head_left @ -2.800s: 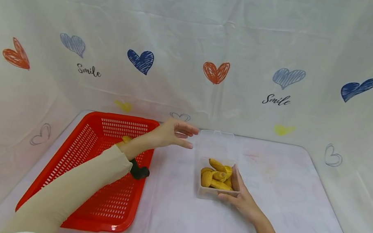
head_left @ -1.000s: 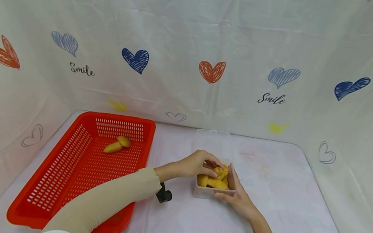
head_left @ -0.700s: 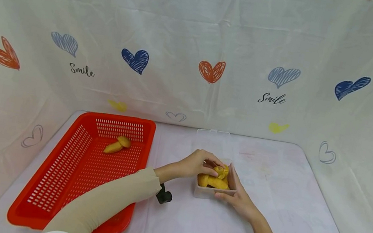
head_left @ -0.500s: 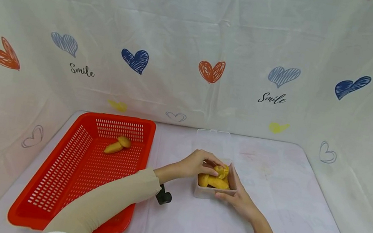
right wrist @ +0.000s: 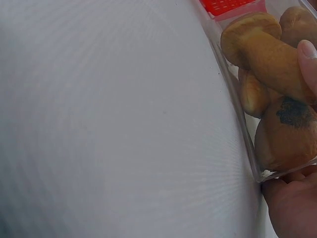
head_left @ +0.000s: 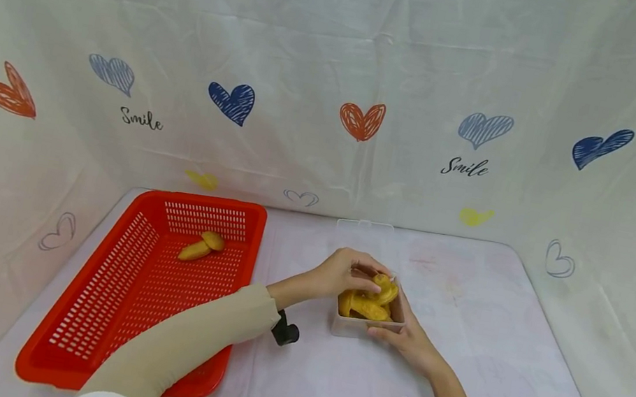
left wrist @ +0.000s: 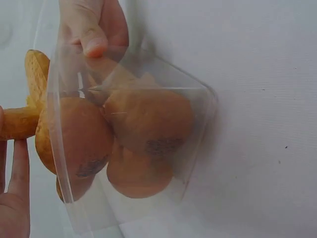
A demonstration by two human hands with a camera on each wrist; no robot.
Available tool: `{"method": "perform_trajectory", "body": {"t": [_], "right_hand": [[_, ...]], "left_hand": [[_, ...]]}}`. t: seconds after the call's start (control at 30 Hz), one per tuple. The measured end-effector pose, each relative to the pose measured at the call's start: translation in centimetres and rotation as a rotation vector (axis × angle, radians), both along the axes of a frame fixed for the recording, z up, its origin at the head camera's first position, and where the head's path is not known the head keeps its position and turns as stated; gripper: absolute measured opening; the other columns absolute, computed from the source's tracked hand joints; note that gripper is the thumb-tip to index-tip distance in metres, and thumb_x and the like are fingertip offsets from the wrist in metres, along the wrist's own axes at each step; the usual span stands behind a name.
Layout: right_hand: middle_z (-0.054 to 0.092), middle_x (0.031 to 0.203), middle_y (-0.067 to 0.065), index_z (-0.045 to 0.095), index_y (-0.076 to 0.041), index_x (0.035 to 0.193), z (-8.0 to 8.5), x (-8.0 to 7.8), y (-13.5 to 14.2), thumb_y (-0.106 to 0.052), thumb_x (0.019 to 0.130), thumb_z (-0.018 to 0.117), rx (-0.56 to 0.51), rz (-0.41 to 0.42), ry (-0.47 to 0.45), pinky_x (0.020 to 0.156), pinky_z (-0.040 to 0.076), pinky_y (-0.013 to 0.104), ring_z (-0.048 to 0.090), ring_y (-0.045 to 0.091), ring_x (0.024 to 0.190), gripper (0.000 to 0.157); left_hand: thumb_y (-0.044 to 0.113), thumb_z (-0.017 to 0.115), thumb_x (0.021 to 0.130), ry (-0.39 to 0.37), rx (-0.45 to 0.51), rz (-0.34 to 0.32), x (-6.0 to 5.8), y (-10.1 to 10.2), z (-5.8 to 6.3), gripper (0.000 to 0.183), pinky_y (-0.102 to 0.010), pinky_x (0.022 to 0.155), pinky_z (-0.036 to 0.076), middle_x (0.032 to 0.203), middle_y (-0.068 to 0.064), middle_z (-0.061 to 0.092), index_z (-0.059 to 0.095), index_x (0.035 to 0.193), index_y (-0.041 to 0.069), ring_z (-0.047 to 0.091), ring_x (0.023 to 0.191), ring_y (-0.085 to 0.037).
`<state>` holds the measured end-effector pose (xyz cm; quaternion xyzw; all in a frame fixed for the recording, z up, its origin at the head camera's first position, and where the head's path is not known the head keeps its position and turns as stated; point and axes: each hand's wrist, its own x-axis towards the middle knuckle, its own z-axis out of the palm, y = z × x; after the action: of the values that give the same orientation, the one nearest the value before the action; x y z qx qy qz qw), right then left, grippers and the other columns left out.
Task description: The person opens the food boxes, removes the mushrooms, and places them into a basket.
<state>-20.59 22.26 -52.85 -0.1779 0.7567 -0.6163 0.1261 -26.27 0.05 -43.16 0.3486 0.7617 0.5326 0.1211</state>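
Observation:
A clear plastic box [head_left: 351, 328] holds several yellow-brown mushrooms [head_left: 370, 309] and stands in the middle of the table. My right hand [head_left: 413, 339] grips its right side, thumb at the front wall; in the left wrist view, fingers of that hand [left wrist: 96, 25] show behind the clear wall. From the left, my left hand [head_left: 343, 274] reaches over the box and pinches one mushroom [head_left: 384, 284] at the top of the pile. That mushroom's stem [left wrist: 19, 124] lies between the left fingers in the left wrist view. Some fingertips are hidden.
A red perforated basket [head_left: 140, 281] stands at the left with one mushroom [head_left: 197, 250] lying near its back. The box's clear lid [head_left: 364, 235] lies folded back behind it. A white printed sheet [head_left: 318, 49] hangs behind the table.
The left hand, earlier held over the gap beside the basket, has come right to the box and taken a mushroom. Lately it has risen slightly with it. The right hand stays on the box.

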Motion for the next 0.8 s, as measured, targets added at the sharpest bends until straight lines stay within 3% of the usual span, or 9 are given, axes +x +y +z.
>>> {"method": "perform_trajectory", "body": {"t": [0.13,0.2,0.4,0.5,0.6,0.7,0.8], "right_hand": [[-0.004,0.167,0.006,-0.007,-0.032,0.160,-0.1,-0.2,-0.1,-0.015,0.093,0.073,0.029,-0.015,0.033,0.114,0.010,0.066,0.006,0.032,0.150,0.106],[0.000,0.167,0.007,-0.005,-0.033,0.160,-0.1,-0.2,-0.2,-0.015,0.093,0.073,0.032,-0.017,0.038,0.113,0.008,0.069,0.005,0.034,0.150,0.104],[0.011,0.165,0.006,-0.001,-0.037,0.160,0.0,-0.3,-0.2,-0.014,0.093,0.073,0.013,-0.010,0.038,0.114,0.009,0.067,0.016,0.032,0.148,0.103],[0.002,0.166,0.006,-0.005,-0.038,0.159,0.0,-0.2,-0.2,-0.015,0.094,0.072,0.030,-0.011,0.043,0.112,0.011,0.070,0.011,0.033,0.149,0.104],[-0.003,0.166,0.009,-0.008,-0.035,0.159,0.0,-0.1,-0.2,-0.017,0.093,0.073,0.046,-0.027,0.033,0.112,0.013,0.069,0.008,0.035,0.149,0.105],[-0.001,0.166,0.013,-0.008,-0.031,0.160,0.1,0.0,-0.2,-0.019,0.093,0.074,0.064,-0.048,0.017,0.112,0.025,0.062,0.011,0.037,0.149,0.107],[-0.001,0.166,0.014,-0.008,-0.028,0.160,0.2,0.1,-0.1,-0.019,0.092,0.075,0.072,-0.052,0.013,0.107,0.040,0.048,0.012,0.040,0.148,0.108]], "left_hand": [[0.005,0.074,0.088,-0.029,0.028,0.018,0.0,0.1,0.4,0.031,-0.022,0.087,0.054,0.118,-0.007,0.071,0.073,0.118,0.004,0.065,0.102,-0.010],[0.005,0.075,0.087,-0.033,0.045,0.033,-0.1,0.2,0.5,0.031,-0.023,0.086,0.055,0.118,-0.006,0.071,0.073,0.118,0.004,0.065,0.102,-0.011],[0.005,0.076,0.087,-0.054,0.093,0.072,-0.1,0.0,0.9,0.033,-0.032,0.082,0.058,0.120,-0.007,0.070,0.072,0.120,0.005,0.067,0.104,-0.015],[0.006,0.075,0.088,-0.074,0.107,0.077,0.0,-0.2,1.3,0.034,-0.038,0.082,0.059,0.122,-0.008,0.069,0.071,0.122,0.005,0.067,0.106,-0.016],[0.008,0.075,0.089,-0.052,0.105,0.084,-0.1,-0.6,1.7,0.035,-0.035,0.085,0.058,0.123,-0.007,0.069,0.071,0.123,0.005,0.066,0.107,-0.017],[0.009,0.075,0.089,-0.014,0.117,0.088,-0.3,-1.2,2.3,0.035,-0.027,0.088,0.055,0.122,-0.007,0.069,0.070,0.123,0.004,0.066,0.107,-0.017],[0.007,0.075,0.088,0.007,0.151,0.087,-0.6,-1.9,2.7,0.035,-0.027,0.088,0.055,0.119,-0.009,0.070,0.070,0.122,0.001,0.066,0.107,-0.019]]}}
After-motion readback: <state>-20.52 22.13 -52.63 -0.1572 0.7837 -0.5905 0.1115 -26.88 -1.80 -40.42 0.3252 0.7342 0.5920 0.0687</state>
